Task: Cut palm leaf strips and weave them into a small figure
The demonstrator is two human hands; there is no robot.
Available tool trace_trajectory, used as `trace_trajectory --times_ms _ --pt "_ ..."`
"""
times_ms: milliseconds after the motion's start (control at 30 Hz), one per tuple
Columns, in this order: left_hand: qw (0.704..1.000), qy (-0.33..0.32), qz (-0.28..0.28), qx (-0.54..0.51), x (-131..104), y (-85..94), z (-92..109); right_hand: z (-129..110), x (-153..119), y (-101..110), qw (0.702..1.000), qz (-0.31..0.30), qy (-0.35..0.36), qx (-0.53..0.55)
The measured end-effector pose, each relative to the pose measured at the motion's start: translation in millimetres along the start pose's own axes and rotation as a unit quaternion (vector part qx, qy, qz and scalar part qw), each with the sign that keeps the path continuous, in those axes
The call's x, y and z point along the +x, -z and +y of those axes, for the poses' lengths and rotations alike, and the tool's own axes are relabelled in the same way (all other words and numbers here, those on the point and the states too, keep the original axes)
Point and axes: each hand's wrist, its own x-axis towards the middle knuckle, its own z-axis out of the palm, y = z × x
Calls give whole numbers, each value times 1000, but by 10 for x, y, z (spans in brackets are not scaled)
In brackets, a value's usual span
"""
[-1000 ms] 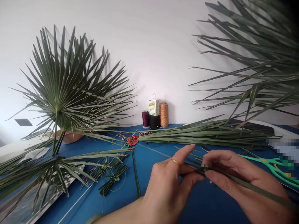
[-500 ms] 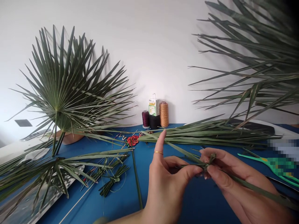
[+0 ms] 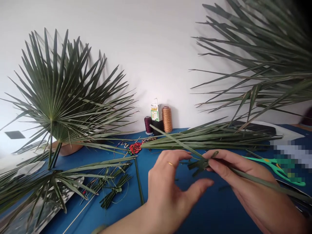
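My right hand (image 3: 248,182) pinches a small knotted piece of green palm leaf (image 3: 201,165) between thumb and fingertips. From it, one long strip (image 3: 179,142) slants up to the left, and another (image 3: 263,185) runs across my right palm to the lower right. Just left of the knotted piece, my left hand (image 3: 168,185) is held with thumb and fingers apart and nothing between them; a ring shows on one finger. On the blue table to the left lies a small tied bundle of leaf pieces (image 3: 115,191).
Fan palm leaves (image 3: 58,87) stand at left; more fronds (image 3: 263,65) hang at upper right. Behind my hands lie a pile of strips (image 3: 214,138), thread spools (image 3: 167,119), a carton (image 3: 156,113) and a red rose patch (image 3: 135,148). Green-handled scissors (image 3: 280,167) lie at right.
My left hand has let go of the knotted piece and opened, its index finger now bent instead of pointing up. The view has shifted slightly to the right.
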Motion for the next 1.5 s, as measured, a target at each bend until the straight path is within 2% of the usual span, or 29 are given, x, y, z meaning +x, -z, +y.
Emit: trace_trajectory --times_ms 67,133,267,333,400,500,567,633,767,967,1133,1233,1333,1500 --pt "996 -66 -20 48 1 -1 7 -15 -9 -25 1000 -23 -2 2" --pt "992 -101 -28 69 5 0 12 -12 -17 -42 999 -42 -12 14" --pt "993 -107 -4 39 6 6 12 34 -30 -39 998 -51 -30 16" --pt "999 -42 -3 -23 8 -4 18 50 -43 -27 998 -50 -44 18" --pt "986 89 -20 -138 24 -20 37 49 -61 -14 997 -41 -61 22" --pt "906 276 -42 -319 65 -38 79 24 -84 -3 997 -21 -66 25" --pt "859 341 -47 -380 87 -41 96 10 -87 -5 998 -17 -62 25" --pt "827 387 -48 -405 94 -40 97 8 -80 -10 998 -19 -62 21" --pt "793 436 -57 -420 85 -44 71 21 -53 -16 998 -18 -55 6" --pt "798 431 -61 -417 76 -38 70 22 -30 -9 999 6 -33 -11" --pt "845 354 -40 -398 83 -9 110 32 -59 -5 1000 -29 5 6" --pt "866 321 -28 -384 88 1 125 9 -78 -14 999 -26 30 -11" --pt "863 320 -31 -390 88 -4 128 -43 -77 -20 997 -10 52 -61" --pt "861 317 -44 -394 79 -7 136 -113 -64 -13 979 8 134 -155"
